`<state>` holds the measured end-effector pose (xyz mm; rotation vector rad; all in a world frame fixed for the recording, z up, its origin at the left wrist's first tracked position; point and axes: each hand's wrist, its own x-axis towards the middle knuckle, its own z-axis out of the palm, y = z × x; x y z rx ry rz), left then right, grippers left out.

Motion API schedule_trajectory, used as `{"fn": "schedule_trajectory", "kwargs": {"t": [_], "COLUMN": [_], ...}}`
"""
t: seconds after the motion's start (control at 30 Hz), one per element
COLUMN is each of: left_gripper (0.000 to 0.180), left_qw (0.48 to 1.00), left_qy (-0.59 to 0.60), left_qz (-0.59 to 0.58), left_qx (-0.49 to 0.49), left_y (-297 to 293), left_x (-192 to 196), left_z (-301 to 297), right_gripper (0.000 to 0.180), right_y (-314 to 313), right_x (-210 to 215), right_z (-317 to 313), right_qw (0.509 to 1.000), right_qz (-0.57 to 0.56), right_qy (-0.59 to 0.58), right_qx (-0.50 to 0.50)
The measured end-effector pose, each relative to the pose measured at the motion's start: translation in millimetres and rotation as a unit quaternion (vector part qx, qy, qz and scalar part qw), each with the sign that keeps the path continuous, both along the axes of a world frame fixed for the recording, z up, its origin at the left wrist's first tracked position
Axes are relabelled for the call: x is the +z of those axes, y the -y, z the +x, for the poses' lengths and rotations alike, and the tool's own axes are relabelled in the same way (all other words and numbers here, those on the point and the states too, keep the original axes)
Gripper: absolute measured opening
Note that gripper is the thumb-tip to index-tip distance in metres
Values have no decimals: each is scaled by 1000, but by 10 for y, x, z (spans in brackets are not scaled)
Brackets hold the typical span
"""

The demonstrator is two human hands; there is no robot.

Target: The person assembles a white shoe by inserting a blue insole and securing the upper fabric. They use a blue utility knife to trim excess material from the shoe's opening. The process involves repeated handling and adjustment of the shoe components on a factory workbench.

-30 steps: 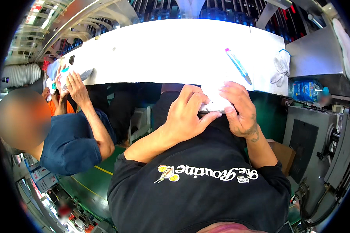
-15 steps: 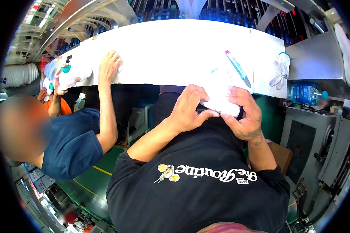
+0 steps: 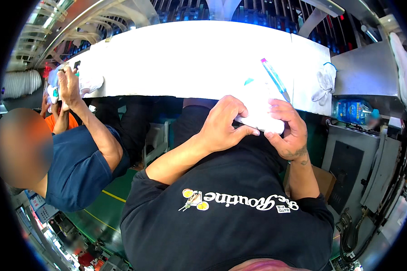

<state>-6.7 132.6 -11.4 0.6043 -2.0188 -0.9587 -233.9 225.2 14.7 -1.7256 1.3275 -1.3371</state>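
At the near edge of a long white table [image 3: 181, 58], holding between curled left hand [image 3: 224, 126] and right hand [image 3: 291, 130] a white item [image 3: 260, 118] too washed out by glare to identify. With, also on the tabletop, a crumpled white glove [image 3: 325, 83] at the right end and, just beyond the right hand, a slim blue tool [image 3: 275, 79].
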Motion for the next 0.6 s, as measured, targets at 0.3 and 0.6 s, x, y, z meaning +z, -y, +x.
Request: {"fn": "schedule_trajectory", "kwargs": {"t": [0.3, 0.6], "left_gripper": [55, 50], "left_qw": [999, 998], "left_qy": [24, 33], "left_qz": [8, 43], "left_qx": [30, -21], "left_y": [-75, 60], "left_x": [-24, -131], "left_z": [-127, -33], "right_gripper": [42, 40], "right_y": [120, 228], "right_x": [179, 207], "right_z": [89, -30], "right_qw": [991, 994], "right_qz": [19, 15], "right_qy": [-118, -106], "right_qx": [-61, -13]}}
